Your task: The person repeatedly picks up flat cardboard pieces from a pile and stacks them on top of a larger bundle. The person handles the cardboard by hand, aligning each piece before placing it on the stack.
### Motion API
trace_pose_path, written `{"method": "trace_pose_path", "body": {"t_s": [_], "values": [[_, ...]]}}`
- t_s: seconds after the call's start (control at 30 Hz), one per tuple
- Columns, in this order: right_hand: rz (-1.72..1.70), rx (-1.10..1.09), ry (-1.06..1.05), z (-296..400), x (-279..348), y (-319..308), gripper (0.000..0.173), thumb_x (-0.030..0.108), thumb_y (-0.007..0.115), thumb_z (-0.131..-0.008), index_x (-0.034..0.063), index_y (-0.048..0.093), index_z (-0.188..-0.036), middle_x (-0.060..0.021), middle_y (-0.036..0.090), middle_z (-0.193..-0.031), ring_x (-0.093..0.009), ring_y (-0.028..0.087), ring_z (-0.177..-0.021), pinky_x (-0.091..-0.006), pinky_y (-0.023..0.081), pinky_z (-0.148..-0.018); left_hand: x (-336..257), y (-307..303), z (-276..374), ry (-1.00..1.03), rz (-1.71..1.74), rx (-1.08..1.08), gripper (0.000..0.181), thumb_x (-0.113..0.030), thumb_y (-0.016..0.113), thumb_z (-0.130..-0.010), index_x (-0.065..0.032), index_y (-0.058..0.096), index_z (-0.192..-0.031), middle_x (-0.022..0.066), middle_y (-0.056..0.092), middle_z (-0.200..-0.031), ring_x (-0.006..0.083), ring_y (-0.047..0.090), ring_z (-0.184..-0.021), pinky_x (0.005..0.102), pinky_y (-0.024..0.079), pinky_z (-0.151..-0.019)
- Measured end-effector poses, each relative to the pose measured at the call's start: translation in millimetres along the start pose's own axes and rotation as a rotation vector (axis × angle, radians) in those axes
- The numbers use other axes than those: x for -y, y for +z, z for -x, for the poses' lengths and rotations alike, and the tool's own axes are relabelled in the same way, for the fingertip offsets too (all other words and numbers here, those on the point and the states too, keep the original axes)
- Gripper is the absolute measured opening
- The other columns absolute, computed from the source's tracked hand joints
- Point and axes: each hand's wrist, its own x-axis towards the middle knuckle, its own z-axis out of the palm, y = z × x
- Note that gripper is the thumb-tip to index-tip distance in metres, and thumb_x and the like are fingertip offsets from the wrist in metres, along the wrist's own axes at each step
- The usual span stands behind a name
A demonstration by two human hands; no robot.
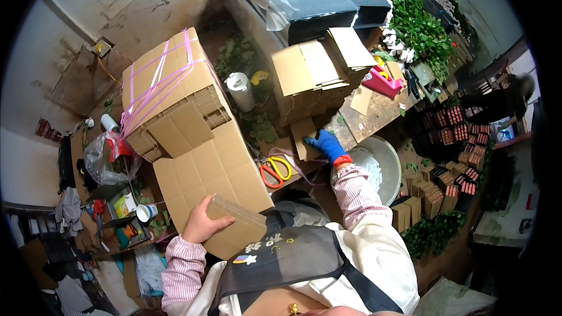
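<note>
My bare left hand (pixel 203 223) grips a stack of small cardboard sheets (pixel 237 224) above a large flattened carton (pixel 206 173). In a blue knitted glove, my right hand (pixel 326 145) rests on a small cardboard piece (pixel 303 134) at the workbench's near edge; whether its fingers grip the piece is unclear. Scissors with red and yellow handles (pixel 275 172) lie between the hands. Behind the right hand stand tall stacks of cardboard pieces (pixel 307 68). A bundle of cardboard (pixel 169 79), tied with pink strapping, sits beyond the left hand.
A large round tub (pixel 390 169) stands right of my right arm. A pink tape dispenser (pixel 383 82) lies on the wooden bench (pixel 377 116). A white lidded container (pixel 240 92) stands between the cardboard stacks. Leafy bundles (pixel 421 17) lie at upper right; a person (pixel 505 101) is farther back.
</note>
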Motion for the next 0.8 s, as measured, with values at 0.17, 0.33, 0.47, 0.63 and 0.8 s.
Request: {"method": "trace_pose_path", "body": {"t_s": [0.17, 0.33, 0.47, 0.63, 0.8], "values": [[0.138, -0.028, -0.026, -4.1, -4.8, -1.3, 0.074, 0.071, 0.066, -0.079, 0.001, 0.066, -0.102, -0.0244, 0.069, -0.097, -0.041, 0.066, -0.094, -0.0478, 0.052, -0.083, -5.1, -7.3, -5.5, 0.008, -0.059, -0.023, 0.07, -0.03, 0.086, -0.074, 0.0049, 0.056, -0.127, 0.0161, 0.071, -0.111, 0.0255, 0.068, -0.105, 0.0363, 0.051, -0.094], [0.157, -0.205, -0.098, 30.5, 14.4, -28.5, 0.068, 0.06, 0.067, -0.085, 0.0005, 0.062, -0.119, -0.0244, 0.067, -0.11, -0.037, 0.067, -0.101, -0.0446, 0.053, -0.087, -57.6, -22.0, -20.5, 0.094, -0.076, -0.213, 0.064, -0.034, 0.087, -0.073, 0.0028, 0.06, -0.118, 0.0158, 0.073, -0.103, 0.0251, 0.072, -0.095, 0.0367, 0.055, -0.085], [-0.714, 0.056, -0.423, 137.1, 101.7, -75.3, 0.068, 0.027, 0.075, -0.088, 0.0036, 0.046, -0.145, -0.019, 0.06, -0.133, -0.027, 0.06, -0.121, -0.0391, 0.049, -0.101, -79.0, -3.9, -30.3, 0.246, -0.33, -0.248, 0.065, -0.047, 0.081, -0.077, 0.0009, 0.058, -0.114, 0.0203, 0.071, -0.089, 0.0324, 0.072, -0.079, 0.0397, 0.056, -0.07], [-0.397, 0.203, -0.742, 211.6, 151.9, -70.1, 0.108, 0.039, 0.083, -0.076, -0.0021, 0.022, -0.155, -0.0242, 0.045, -0.147, -0.028, 0.044, -0.139, -0.0353, 0.036, -0.113, -113.9, 30.6, -53.6, 0.357, -0.438, 0.018, 0.074, -0.059, 0.076, -0.078, 0.0027, 0.056, -0.114, 0.0245, 0.067, -0.081, 0.0424, 0.068, -0.072, 0.0445, 0.055, -0.064], [-0.823, 0.477, -0.409, 231.8, 118.7, -47.4, 0.087, 0.024, 0.079, -0.082, 0.001, 0.033, -0.152, -0.0142, 0.052, -0.142, -0.021, 0.051, -0.129, -0.0359, 0.04, -0.109, -104.8, 32.4, -74.2, 0.419, -0.312, 0.472, 0.082, -0.049, 0.082, -0.077, 0.005, 0.049, -0.129, 0.0237, 0.065, -0.108, 0.0344, 0.066, -0.102, 0.0386, 0.052, -0.088]]}}
